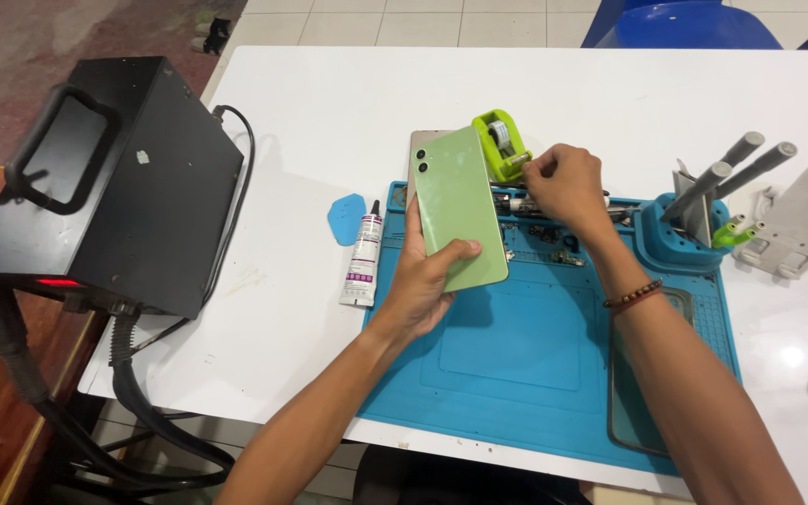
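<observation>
A pale green phone (457,208), back side up, sits tilted above the blue work mat (516,346), clamped in the left hand (423,281) with the thumb across its lower edge. At two o'clock from it, the right hand (565,182) pinches shut on tape at the green tape dispenser (502,145). At nine o'clock a glue tube (363,260) lies on the white tabletop (329,112), with a black box-shaped unit (133,178) farther out.
</observation>
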